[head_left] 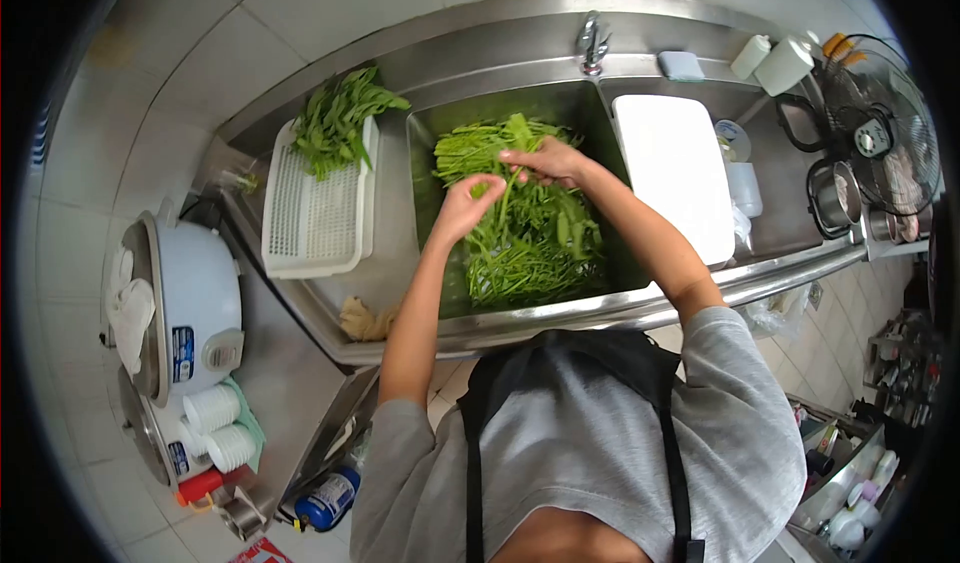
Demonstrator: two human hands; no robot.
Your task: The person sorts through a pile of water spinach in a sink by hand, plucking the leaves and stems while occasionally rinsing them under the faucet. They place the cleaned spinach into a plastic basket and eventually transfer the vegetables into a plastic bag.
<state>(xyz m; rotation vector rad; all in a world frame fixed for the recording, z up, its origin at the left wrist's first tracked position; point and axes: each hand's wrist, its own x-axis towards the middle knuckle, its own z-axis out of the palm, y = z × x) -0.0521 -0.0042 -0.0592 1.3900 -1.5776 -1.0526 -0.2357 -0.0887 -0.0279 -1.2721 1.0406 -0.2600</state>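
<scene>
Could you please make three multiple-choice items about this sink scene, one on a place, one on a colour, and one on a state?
1. Where does the big heap of long green leafy stems lie?
A. in the steel sink basin
B. on the floor
C. on the white rice cooker

2. What colour is the slotted plastic basket left of the basin?
A. red
B. white
C. black

3. What are the left hand and the right hand doing?
A. resting flat on the counter
B. holding a knife
C. pinching a green stem between them over the heap

Answers:
1. A, since the heap fills the basin below the tap.
2. B, since its grid is plainly white, with more greens on its far end.
3. C, since both hands close on one stem above the greens.
</scene>
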